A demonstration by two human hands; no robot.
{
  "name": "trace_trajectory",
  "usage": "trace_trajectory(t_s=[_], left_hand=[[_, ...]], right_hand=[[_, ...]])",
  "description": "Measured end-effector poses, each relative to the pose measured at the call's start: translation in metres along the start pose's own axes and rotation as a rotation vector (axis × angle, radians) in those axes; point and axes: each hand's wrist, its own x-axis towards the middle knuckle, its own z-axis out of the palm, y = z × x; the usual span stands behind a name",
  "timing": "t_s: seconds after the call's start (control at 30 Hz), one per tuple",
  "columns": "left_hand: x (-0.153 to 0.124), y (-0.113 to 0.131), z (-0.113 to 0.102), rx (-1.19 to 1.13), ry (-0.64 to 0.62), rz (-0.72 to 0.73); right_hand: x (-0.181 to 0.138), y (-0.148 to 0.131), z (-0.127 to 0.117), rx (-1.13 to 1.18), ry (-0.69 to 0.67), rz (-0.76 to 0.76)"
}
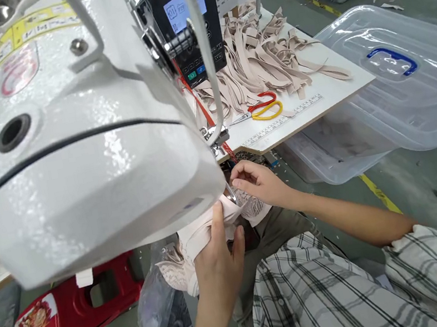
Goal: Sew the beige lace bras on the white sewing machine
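Note:
A pale pink lace bra point(198, 237) lies at the working end of a white sewing machine point(101, 195). My left hand point(218, 256) grips its smooth band, index finger stretched along the fabric towards the metal presser foot point(231, 194) and thumb on the near side. On the other side of the foot, my right hand point(261, 181) is closed, thumb and fingertips together at the edge of the bra's lace part. The exact pinch is partly hidden. The machine head covers the needle area from above.
Beige fabric strips point(263, 59) are heaped on the white table point(336, 89), beside red-and-yellow-handled scissors point(265, 107) and a clear ruler point(282, 120). A control panel point(189, 22) stands behind. Right is a plastic bin with lid point(408, 90); left, a red stool point(75, 312) and plastic bag point(156, 315).

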Motion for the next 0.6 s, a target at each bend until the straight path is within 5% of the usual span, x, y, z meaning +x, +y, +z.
trace_trajectory(t_s=[0.6], left_hand=[[-0.008,0.001,0.014,-0.09,0.038,-0.117]], right_hand=[[-0.018,-0.02,0.005,-0.03,-0.021,-0.013]])
